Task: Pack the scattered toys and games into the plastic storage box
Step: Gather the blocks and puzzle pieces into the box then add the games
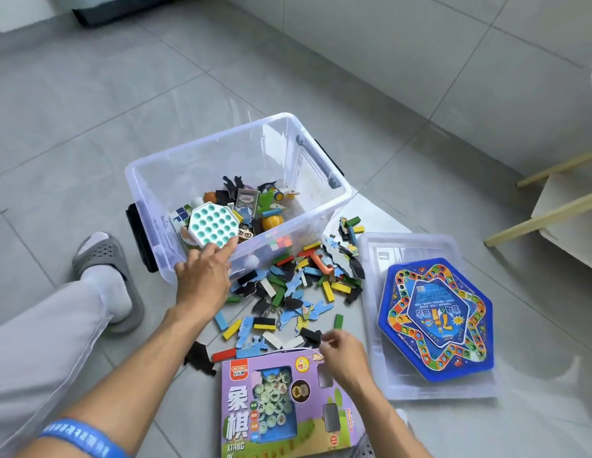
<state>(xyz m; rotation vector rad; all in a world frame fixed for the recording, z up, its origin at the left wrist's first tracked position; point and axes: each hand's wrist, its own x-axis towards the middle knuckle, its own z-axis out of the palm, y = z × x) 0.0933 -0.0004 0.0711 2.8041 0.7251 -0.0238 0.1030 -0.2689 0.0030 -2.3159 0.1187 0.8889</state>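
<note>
- Purple chess box (281, 404) lies flat on the floor (89, 110), nearest the camera; its far edge runs directly under the right hand (342, 353). Not packed yet.
- Right hand: fingers (331, 337) curled in over a small black piece at the near edge of the pile. They look to be pinching it, but the contact itself is too small to tell for sure.
- Left hand (203, 277): reaches forward over the near wall of the box, fingers (227, 249) stretched nearly straight, tips touching the near edge of the white-and-teal pop toy (213, 224). No curl round it; reads as a push or a set-down, not a grip.
- Scattered pile (298, 292) of coloured domino blocks and blue-and-black puzzle pieces sits on the floor between the two hands, running right of the left fingers and just beyond the right fingers. Large share of the job is still here.
- Clear lid (420, 249) lies flat on the floor, right of the right-hand fingers, with the blue hexagonal game board (435, 320) resting on it. Both still outside.
- Plastic storage box (175, 173): open, just beyond the left fingers. Bottom layer partly filled with mixed toys: pop toy on top, card pack, figures, a yellow ball. Plenty of room left.
- Judgement: roughly early-to-middle. Some small toys in; the loose pile, chess box and game board remain, then the lid.
</note>
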